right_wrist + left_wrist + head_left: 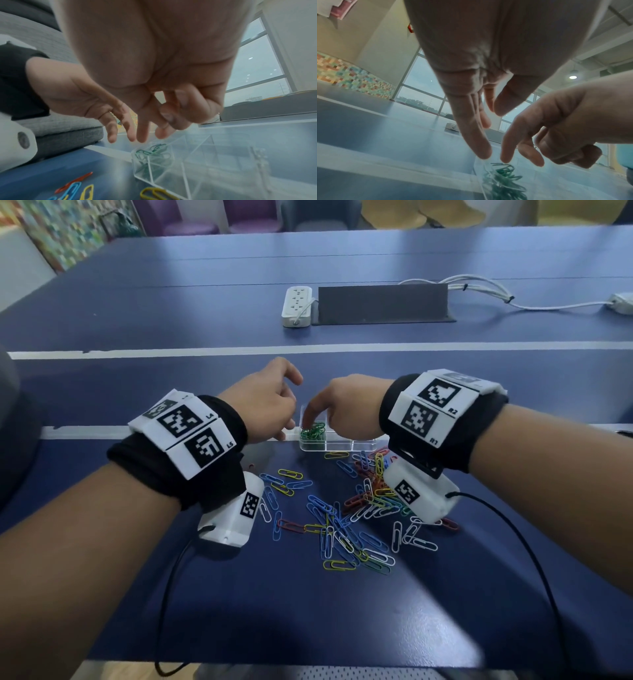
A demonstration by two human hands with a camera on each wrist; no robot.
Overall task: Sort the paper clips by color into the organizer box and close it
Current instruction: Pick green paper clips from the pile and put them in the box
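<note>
A clear organizer box [363,444] stands open on the blue table, with green paper clips [312,431] heaped in its left end compartment; the other compartments look empty. My right hand [310,419] hangs over that compartment, index and middle fingers pointing down at the green clips [503,180], the other fingers curled. No clip shows between its fingers. My left hand [287,426] hovers at the box's left end with fingers [471,135] straight and nothing in them. Loose clips [346,515] in blue, white, yellow, red and green lie scattered in front of the box [223,155].
A white power strip [297,306], a dark cable cover [382,302] and white cables [479,289] lie farther back. A white line [205,350] crosses the table. Black cords from both wrist cameras trail over the near table edge.
</note>
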